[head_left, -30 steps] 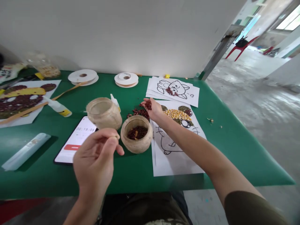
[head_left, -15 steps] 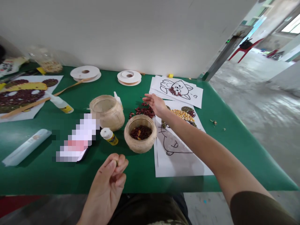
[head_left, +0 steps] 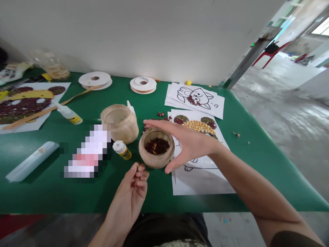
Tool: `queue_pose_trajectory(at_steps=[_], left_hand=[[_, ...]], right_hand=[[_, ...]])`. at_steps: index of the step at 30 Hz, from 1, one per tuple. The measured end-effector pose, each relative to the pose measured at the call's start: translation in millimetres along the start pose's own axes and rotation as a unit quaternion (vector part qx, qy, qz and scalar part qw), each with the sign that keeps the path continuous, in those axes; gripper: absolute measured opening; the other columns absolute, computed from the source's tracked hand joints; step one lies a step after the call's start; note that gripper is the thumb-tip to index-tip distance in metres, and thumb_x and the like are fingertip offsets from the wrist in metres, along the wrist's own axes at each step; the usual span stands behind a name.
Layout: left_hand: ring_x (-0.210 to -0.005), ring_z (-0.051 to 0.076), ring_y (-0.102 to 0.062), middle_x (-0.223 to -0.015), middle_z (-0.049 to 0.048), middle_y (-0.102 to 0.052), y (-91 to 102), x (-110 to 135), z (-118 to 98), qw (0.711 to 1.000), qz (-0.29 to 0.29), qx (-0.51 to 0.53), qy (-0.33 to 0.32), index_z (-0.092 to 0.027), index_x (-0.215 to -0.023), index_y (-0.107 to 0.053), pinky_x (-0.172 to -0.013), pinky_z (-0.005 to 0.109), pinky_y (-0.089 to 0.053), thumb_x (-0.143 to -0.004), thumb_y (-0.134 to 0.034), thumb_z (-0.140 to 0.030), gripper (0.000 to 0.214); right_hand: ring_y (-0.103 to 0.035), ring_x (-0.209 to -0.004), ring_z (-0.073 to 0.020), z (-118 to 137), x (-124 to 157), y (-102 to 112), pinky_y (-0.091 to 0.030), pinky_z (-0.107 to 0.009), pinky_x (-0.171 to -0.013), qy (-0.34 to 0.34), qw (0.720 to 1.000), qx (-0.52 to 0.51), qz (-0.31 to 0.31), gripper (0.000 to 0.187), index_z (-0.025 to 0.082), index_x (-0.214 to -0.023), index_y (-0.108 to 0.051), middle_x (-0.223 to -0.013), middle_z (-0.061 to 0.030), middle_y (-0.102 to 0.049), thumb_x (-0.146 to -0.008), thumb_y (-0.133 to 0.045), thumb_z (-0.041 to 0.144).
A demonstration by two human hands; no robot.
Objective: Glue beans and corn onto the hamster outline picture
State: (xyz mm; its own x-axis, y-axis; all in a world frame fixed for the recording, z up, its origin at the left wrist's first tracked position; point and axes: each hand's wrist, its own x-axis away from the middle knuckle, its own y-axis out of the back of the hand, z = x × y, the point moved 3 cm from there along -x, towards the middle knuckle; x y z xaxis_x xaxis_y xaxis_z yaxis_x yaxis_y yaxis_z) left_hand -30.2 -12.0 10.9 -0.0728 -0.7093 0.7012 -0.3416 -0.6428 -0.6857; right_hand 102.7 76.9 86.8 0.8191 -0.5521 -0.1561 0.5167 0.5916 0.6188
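Note:
My right hand (head_left: pixel 191 142) is spread wide, fingers behind and thumb in front of a small round jar (head_left: pixel 147 159). I cannot tell whether it touches the jar. Dark red beans (head_left: pixel 158 146) lie inside the jar. My left hand (head_left: pixel 132 192) is raised just in front of the jar, with thumb and fingertips pinched together on something too small to make out. Partly under my right hand lies a paper with a bear drawing (head_left: pixel 185 180), covered in part with yellow kernels (head_left: pixel 199 127) and green and red beans. Loose red beans (head_left: pixel 161 114) are scattered behind the jar.
A larger jar (head_left: pixel 119 125) stands left of the small one, near a glue bottle (head_left: pixel 122 150). A blurred-out phone (head_left: pixel 87 151), a plastic packet (head_left: pixel 32 161), another glue bottle (head_left: pixel 67 112), ribbon spools (head_left: pixel 95 80) and a dog drawing (head_left: pixel 196 97) also lie on the green table.
My right hand has come back from the loose red beans to the small jar, its fingers opening wide. My left hand has moved slightly right, still pinched.

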Motion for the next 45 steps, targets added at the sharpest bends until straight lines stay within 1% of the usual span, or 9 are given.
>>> queue_pose_trajectory(at_steps=[11,17,21,23,25,28,34,41,45], left_hand=[[-0.045,0.000,-0.048,-0.061,-0.0033,-0.045,1.6,-2.8,1.1,1.000,0.018,0.011,0.012,-0.012,-0.071,-0.047,-0.036,0.004,-0.042,-0.089,-0.027,-0.008,0.028],[-0.045,0.000,-0.048,-0.061,-0.0030,-0.044,0.0,-3.9,5.3,0.999,0.042,0.013,0.023,-0.012,-0.069,-0.049,-0.036,0.003,-0.041,-0.089,-0.028,-0.009,0.030],[-0.046,0.000,-0.048,-0.061,-0.0027,-0.045,-2.1,-6.1,8.7,0.998,0.053,-0.030,0.022,-0.011,-0.066,-0.051,-0.036,0.004,-0.040,-0.087,-0.032,-0.008,0.028],[-0.046,0.001,-0.048,-0.061,-0.0027,-0.046,-3.9,-7.5,9.4,0.995,0.070,-0.064,0.010,-0.011,-0.065,-0.053,-0.036,0.006,-0.041,-0.084,-0.040,-0.006,0.024],[-0.047,0.002,-0.048,-0.061,-0.0029,-0.048,-6.6,-9.1,10.1,0.992,0.093,-0.084,-0.004,-0.011,-0.064,-0.054,-0.037,0.007,-0.041,-0.080,-0.048,-0.006,0.018],[-0.047,0.002,-0.048,-0.059,-0.0028,-0.050,-11.8,-12.5,11.8,0.987,0.111,-0.111,-0.025,-0.011,-0.063,-0.057,-0.038,0.008,-0.041,-0.072,-0.058,-0.009,0.009],[-0.048,0.002,-0.049,-0.060,-0.0039,-0.056,-19.3,-23.4,16.6,0.973,0.114,-0.176,-0.095,-0.012,-0.065,-0.061,-0.042,0.009,-0.043,-0.056,-0.074,-0.019,0.016],[-0.056,0.005,-0.053,-0.061,-0.0036,-0.058,-19.9,-31.0,19.9,0.940,0.116,-0.288,-0.143,-0.015,-0.063,-0.062,-0.051,0.012,-0.046,-0.057,-0.073,-0.021,0.014],[-0.055,0.007,-0.053,-0.062,-0.0025,-0.058,-27.6,-32.0,14.9,0.872,0.153,-0.420,-0.201,-0.017,-0.067,-0.062,-0.052,0.016,-0.045,-0.066,-0.065,-0.022,0.006]], right_hand=[[-0.048,-0.113,-0.0237,-23.9,-13.4,5.5,-0.042,-0.035,-0.091,-0.029,0.985,0.047,-0.166,0.086,0.023,-0.132,-0.029,-0.126,-0.0095,-0.047,-0.059,-0.070,0.042],[-0.044,-0.116,-0.0250,-37.4,-32.2,11.6,-0.037,-0.039,-0.096,-0.014,0.981,0.084,-0.174,0.080,0.022,-0.130,-0.032,-0.129,-0.0097,-0.043,-0.060,-0.069,0.040],[-0.032,-0.125,-0.0279,-25.3,-28.3,11.3,-0.029,-0.044,-0.102,-0.008,0.970,0.142,-0.195,0.084,0.019,-0.130,-0.032,-0.133,-0.0123,-0.037,-0.060,-0.068,0.047],[-0.028,-0.127,-0.0266,-8.7,-17.5,8.0,-0.025,-0.044,-0.105,0.022,0.955,0.176,-0.239,0.075,0.018,-0.127,-0.038,-0.133,-0.0120,-0.038,-0.063,-0.066,0.046],[-0.043,-0.116,-0.0226,7.1,-4.2,-1.0,-0.035,-0.037,-0.099,0.039,0.949,0.172,-0.261,0.050,0.020,-0.115,-0.051,-0.119,-0.0091,-0.052,-0.070,-0.063,0.039],[-0.059,-0.063,-0.0108,13.4,11.2,-24.8,-0.051,-0.023,-0.060,-0.045,0.982,0.036,-0.181,0.014,0.022,-0.086,-0.063,-0.072,0.0002,-0.063,-0.076,-0.058,0.030],[-0.058,-0.064,-0.0081,0.4,25.6,-44.6,-0.050,-0.019,-0.058,-0.131,0.963,-0.032,-0.233,0.010,0.020,-0.079,-0.065,-0.075,-0.0005,-0.063,-0.074,-0.058,0.015],[-0.061,-0.071,-0.0116,-15.1,37.2,-47.3,-0.052,-0.024,-0.062,-0.171,0.942,-0.057,-0.283,0.009,0.020,-0.075,-0.064,-0.077,-0.0024,-0.064,-0.073,-0.057,0.015],[-0.060,-0.065,-0.0102,-18.5,42.9,-38.7,-0.052,-0.022,-0.058,-0.164,0.940,-0.063,-0.293,0.007,0.020,-0.071,-0.062,-0.072,-0.0004,-0.064,-0.072,-0.057,0.015]])
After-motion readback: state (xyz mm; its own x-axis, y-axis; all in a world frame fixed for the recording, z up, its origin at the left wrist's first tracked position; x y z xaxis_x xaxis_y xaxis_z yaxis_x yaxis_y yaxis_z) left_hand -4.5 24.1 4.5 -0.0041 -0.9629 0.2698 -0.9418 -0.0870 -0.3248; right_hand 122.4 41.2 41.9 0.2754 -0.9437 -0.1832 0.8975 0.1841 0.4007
